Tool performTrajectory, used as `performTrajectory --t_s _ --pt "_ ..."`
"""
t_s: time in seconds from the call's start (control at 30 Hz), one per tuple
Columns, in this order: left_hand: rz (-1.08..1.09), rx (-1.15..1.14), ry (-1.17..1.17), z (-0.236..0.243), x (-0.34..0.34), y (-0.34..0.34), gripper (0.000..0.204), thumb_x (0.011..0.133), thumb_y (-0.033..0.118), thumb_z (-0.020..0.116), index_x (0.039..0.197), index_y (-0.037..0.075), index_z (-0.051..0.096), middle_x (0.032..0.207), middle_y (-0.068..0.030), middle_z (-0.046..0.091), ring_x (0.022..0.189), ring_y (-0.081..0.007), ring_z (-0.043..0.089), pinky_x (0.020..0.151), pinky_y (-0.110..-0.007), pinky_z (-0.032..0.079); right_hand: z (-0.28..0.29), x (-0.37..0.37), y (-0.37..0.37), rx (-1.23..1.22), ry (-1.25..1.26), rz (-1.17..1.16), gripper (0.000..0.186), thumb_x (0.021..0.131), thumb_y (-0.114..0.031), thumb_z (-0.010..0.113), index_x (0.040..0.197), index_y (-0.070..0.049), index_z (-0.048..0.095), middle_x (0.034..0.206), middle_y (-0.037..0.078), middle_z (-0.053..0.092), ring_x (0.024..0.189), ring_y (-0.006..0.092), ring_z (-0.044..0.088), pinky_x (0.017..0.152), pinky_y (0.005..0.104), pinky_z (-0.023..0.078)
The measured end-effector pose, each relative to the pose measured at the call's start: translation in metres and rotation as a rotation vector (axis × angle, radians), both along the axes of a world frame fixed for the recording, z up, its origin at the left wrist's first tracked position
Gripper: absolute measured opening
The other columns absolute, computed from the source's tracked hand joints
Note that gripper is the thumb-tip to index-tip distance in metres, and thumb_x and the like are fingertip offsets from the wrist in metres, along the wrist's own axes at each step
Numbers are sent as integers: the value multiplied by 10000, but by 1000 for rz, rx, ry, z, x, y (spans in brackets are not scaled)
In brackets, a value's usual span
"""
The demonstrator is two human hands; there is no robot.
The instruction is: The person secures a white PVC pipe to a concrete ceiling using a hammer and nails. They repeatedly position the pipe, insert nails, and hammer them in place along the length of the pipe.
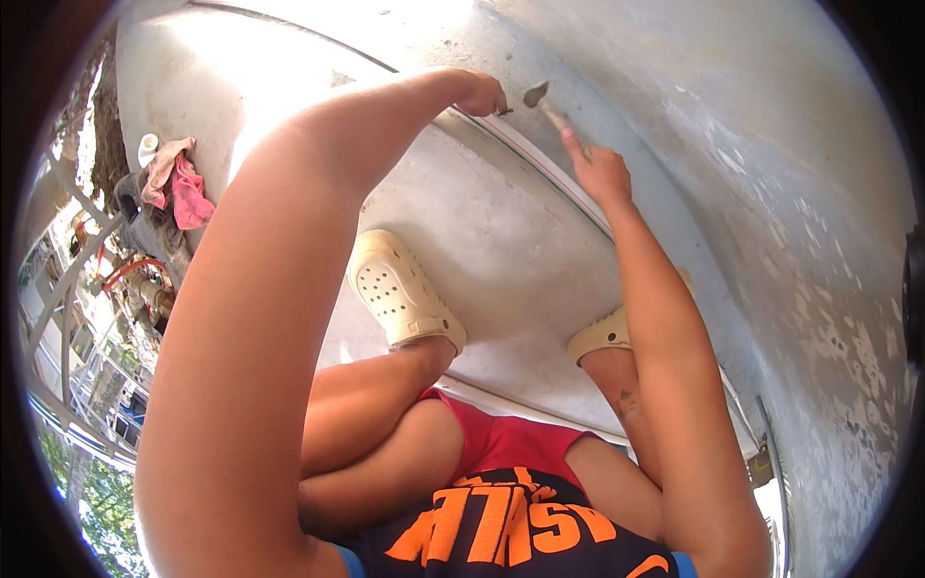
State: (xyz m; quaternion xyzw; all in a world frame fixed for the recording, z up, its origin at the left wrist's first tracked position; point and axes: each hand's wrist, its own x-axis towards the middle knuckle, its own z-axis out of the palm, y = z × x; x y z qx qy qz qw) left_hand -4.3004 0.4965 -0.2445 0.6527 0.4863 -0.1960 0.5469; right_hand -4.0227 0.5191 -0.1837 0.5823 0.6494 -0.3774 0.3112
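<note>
My right hand is closed round the light wooden handle of a hammer, its thumb lying along the handle. The hammer's dark metal head is raised a short way to the right of my left hand. My left hand reaches far out, fingers pinched together by a long white pipe with a thin red line. A small dark nail-like piece shows at its fingertips, too small to make out surely. The pipe runs along the grey concrete floor near the wall.
A curved, patchy grey wall rises on the right. My feet in cream clogs stand on the floor. At the left edge lie a pink cloth, a white roll and tangled pipes. A thin pipe stands at lower right.
</note>
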Motion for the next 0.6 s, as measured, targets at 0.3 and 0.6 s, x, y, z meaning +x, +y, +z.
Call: performTrajectory --t_s 0.3,0.6 --pt "193 212 161 4 -1 17 259 915 140 592 1047 -11 758 1038 -190 749 1006 -341 720 878 -436 575 15 56 42 99 -136 165 918 952 -815 331 1088 -3 736 1104 214 733 1061 372 693 897 483 536" --pt "717 -90 -324 104 46 39 323 965 86 612 1275 -1 596 1116 -107 732 999 -182 699 811 -293 566 6 86 38 -27 -184 117 871 977 -759 369 1182 15 712 1176 235 716 1133 383 678 940 496 526"
